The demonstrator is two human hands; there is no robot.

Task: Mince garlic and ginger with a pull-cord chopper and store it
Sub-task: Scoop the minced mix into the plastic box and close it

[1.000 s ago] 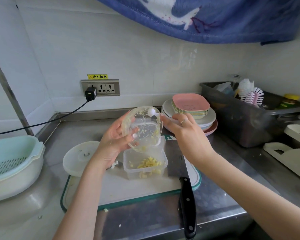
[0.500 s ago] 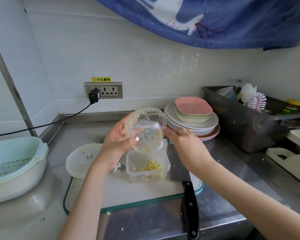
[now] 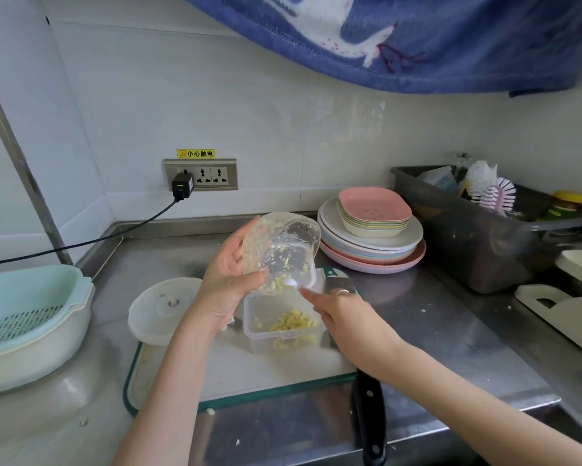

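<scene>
Above the tub (image 3: 284, 331), bowl (image 3: 279, 252) mouth-down.

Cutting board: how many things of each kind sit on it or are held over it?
Chopper bowl: 1
Small spoon: 1
Storage box: 1
Chopper lid: 1
Knife: 1
Total: 5

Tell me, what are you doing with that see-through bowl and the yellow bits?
A person is emptying minced garlic and ginger out of a chopper bowl. The left hand tips the bowl over a small clear container on the cutting board. The right hand scrapes with a small white spoon. Some mince is already in the container, and bits still cling inside the bowl. The chopper lid lies to the left.
</scene>
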